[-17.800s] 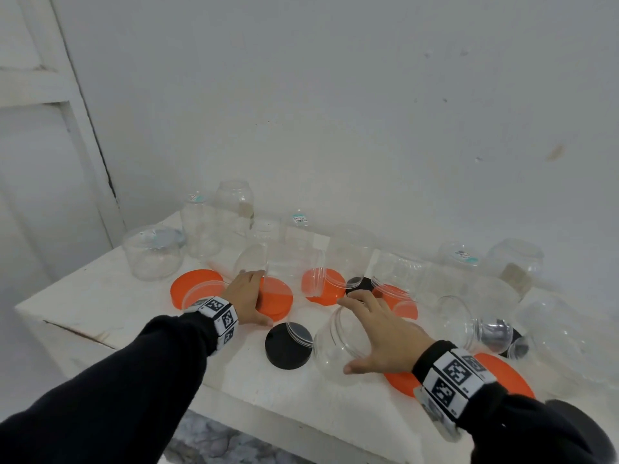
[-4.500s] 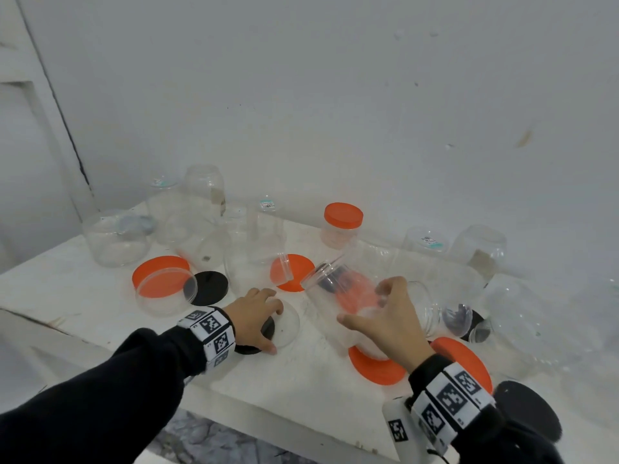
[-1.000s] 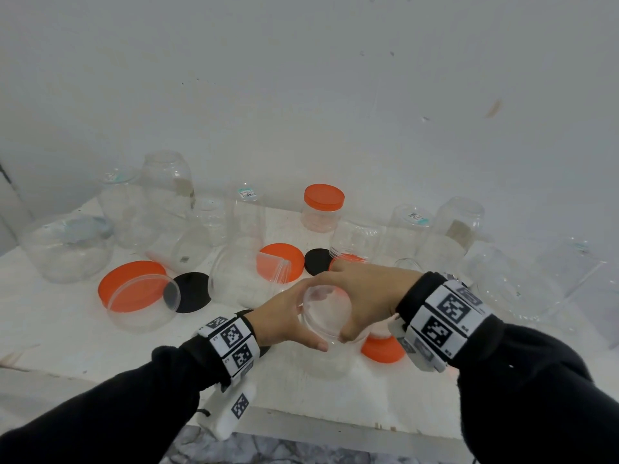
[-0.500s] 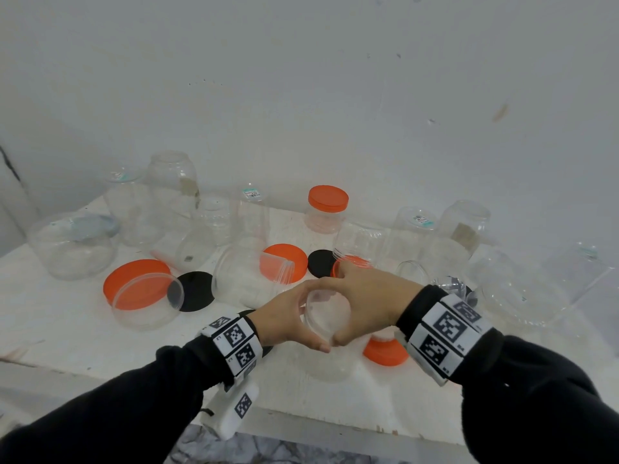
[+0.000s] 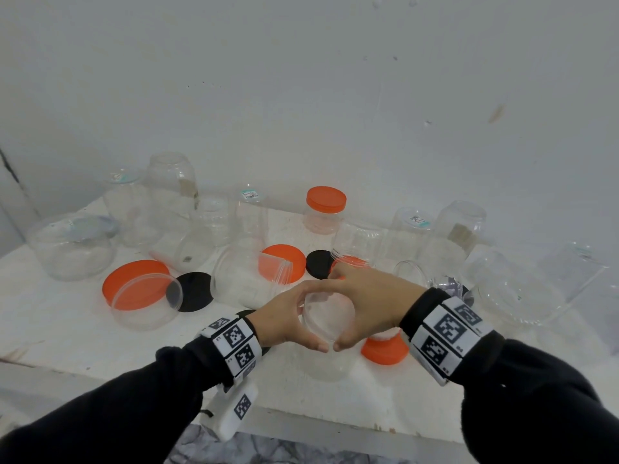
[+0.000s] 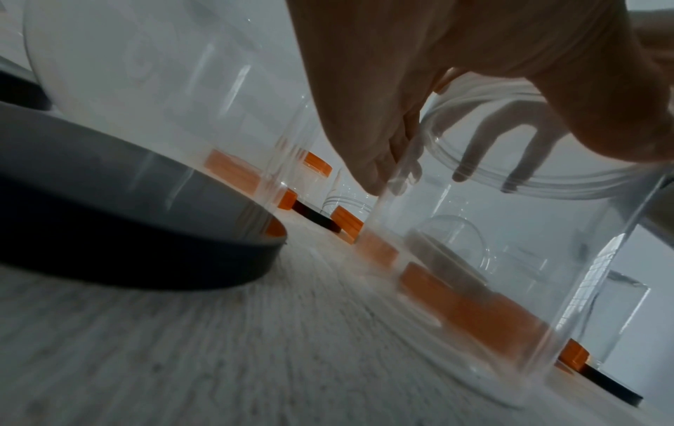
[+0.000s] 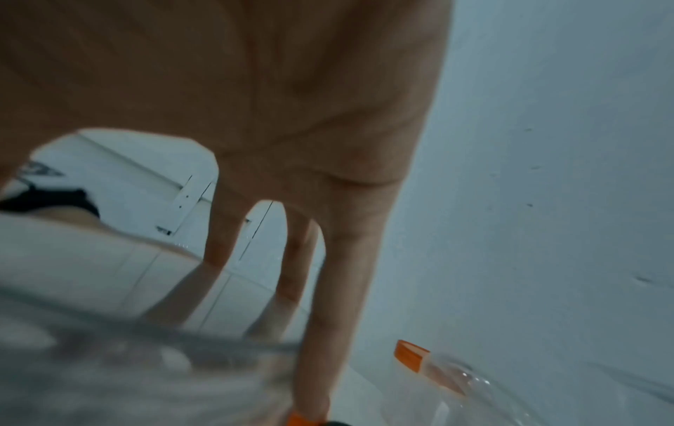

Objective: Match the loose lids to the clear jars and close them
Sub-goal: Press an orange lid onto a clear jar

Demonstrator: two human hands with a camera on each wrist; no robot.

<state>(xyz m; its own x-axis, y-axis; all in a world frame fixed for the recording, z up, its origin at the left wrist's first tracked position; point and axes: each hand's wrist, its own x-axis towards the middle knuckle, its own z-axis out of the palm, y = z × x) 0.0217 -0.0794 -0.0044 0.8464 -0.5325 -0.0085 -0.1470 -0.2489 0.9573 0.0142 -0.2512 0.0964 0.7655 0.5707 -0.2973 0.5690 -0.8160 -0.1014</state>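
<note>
A clear jar (image 5: pixel 330 366) stands upright near the table's front edge, with a clear lid (image 5: pixel 330 313) on its mouth. My left hand (image 5: pixel 288 321) curls round the jar's neck from the left. My right hand (image 5: pixel 368 306) curls round the lid from the right, and the two thumbs nearly meet in front. In the left wrist view my left fingers (image 6: pixel 379 161) lie against the jar (image 6: pixel 510 259) just under its threaded rim. The right wrist view shows my right fingers (image 7: pixel 335 288) reaching down onto the blurred lid (image 7: pixel 146 360).
An orange lid (image 5: pixel 385 349) lies just right of the jar and a black lid (image 6: pixel 146 230) under my left wrist. Further back are a black lid (image 5: pixel 194 291), an orange lid (image 5: pixel 135 284), a jar lying on its side (image 5: pixel 244 279), a closed orange-lidded jar (image 5: pixel 325 209) and several open jars.
A few seconds ago my right hand held the jar tilted and my left lay on a lid on the table. Over the last second both hands stay round the jar's top with little movement.
</note>
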